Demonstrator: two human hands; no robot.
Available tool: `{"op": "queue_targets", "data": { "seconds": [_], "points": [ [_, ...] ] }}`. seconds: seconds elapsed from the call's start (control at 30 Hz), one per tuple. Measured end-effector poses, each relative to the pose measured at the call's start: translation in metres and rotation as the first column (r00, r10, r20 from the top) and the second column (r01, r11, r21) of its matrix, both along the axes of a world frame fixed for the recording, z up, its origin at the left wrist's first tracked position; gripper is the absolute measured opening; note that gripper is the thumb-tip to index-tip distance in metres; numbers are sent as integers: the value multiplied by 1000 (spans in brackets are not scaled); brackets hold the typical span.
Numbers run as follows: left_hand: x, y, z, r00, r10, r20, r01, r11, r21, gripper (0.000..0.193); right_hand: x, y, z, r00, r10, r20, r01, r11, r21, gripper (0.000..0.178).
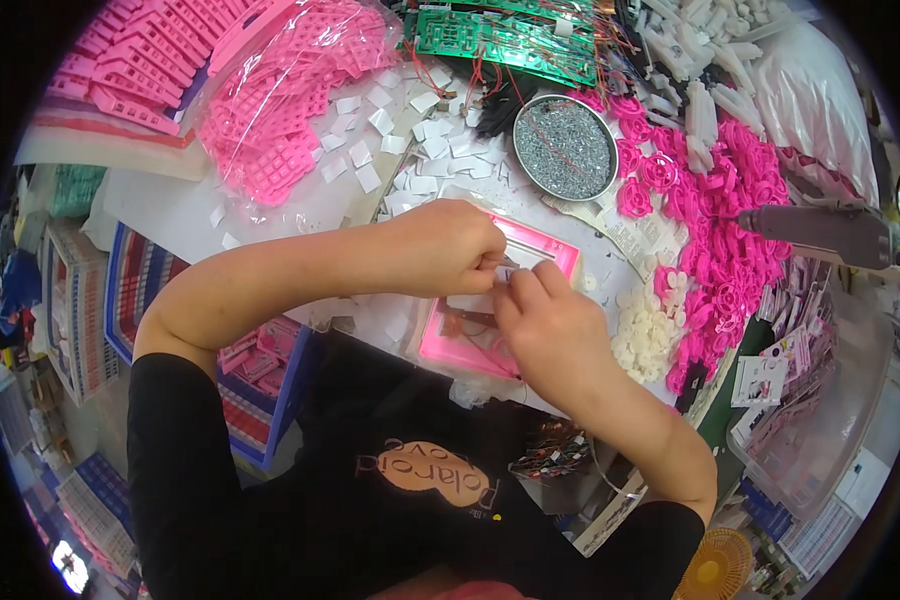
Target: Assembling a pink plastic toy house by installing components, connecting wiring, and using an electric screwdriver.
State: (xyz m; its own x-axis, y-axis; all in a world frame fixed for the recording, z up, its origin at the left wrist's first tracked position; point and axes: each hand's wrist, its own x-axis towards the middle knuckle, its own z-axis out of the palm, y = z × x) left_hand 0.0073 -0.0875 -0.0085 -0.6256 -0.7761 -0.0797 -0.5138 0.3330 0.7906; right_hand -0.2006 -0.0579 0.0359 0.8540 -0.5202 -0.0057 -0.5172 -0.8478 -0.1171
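Over a pink plastic case (438,345) my two hands meet, fingertips nearly touching. My left hand (452,247) is closed, thumb and fingers pinched together. Just to its right my right hand (553,325) is also closed in a pinch. A small pale piece shows between the fingertips, too hidden to name. The case lies on the worktable right under both hands, and they cover its middle. Through its lower half brownish parts show faintly. Many small white squares (435,150) lie scattered beyond my left hand.
A round metal dish (567,147) of small screws stands beyond the hands. Pink looped parts (730,210) and cream-coloured pieces (650,330) are heaped to the right. Green circuit boards (505,45) lie at the back. Bagged pink grid parts (280,120) sit left. A grey tool (820,232) juts in from the right.
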Motion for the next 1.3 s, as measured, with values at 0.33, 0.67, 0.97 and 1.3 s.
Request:
{"op": "queue_targets", "data": {
  "seconds": [0.33,0.67,0.97,1.3],
  "points": [
    [-1,5,-2,999,1,35,2,995,-103,13,-5,-4,18,995,-92,34,82,970,227,42],
    [-1,0,1,994,-34,105,47,991,-126,14,-25,-8,-13,940,-176,292,81,947,310,42],
    [-4,-5,5,979,-80,187,102,989,-110,17,-28,-12,-18,912,-210,351,80,933,350,45],
    [0,-18,3,985,-105,139,115,991,-68,19,-88,-10,4,766,-163,622,218,976,-14,31]
  ]
}}
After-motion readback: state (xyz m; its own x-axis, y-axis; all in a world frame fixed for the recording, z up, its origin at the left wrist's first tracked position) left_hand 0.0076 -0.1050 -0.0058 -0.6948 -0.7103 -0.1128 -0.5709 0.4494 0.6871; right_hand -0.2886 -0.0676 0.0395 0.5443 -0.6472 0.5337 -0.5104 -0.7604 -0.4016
